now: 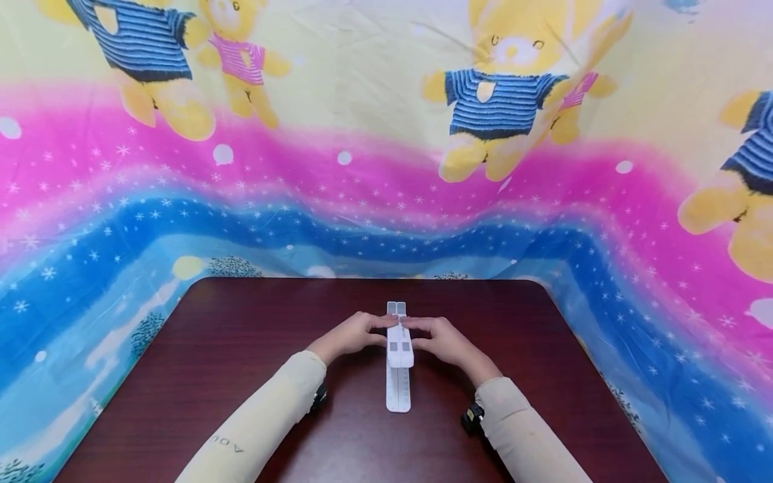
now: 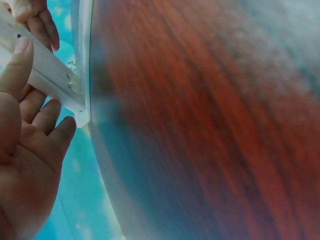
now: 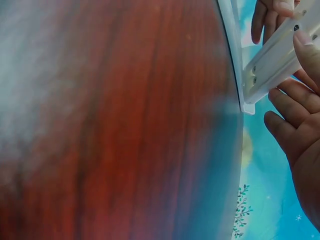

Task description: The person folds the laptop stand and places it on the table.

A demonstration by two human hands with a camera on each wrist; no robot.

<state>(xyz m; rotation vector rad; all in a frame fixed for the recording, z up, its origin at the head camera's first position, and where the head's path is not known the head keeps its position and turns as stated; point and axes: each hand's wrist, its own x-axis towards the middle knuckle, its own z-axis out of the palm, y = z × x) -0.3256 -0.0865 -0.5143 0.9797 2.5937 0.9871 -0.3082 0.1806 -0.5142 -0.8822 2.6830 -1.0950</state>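
Note:
A white folding laptop stand (image 1: 399, 357) with grey pads stands near the middle of the table, its two halves folded together into a narrow shape. Its base lies along the tabletop and its upper arm slants above it. My left hand (image 1: 352, 335) holds the arm from the left, thumb on the near part and fingers farther back. From the opposite side my right hand (image 1: 445, 342) grips the same arm. In the left wrist view, the left thumb (image 2: 20, 65) presses the stand's white side (image 2: 52, 82). Screws show on the stand's arm (image 3: 275, 65) in the right wrist view.
The dark red-brown table (image 1: 253, 362) has rounded far corners. Behind and beside it hangs a cloth (image 1: 362, 181) printed with bears and snowflakes. Small black wrist devices (image 1: 473, 417) sit at both cream sleeves (image 1: 266, 416).

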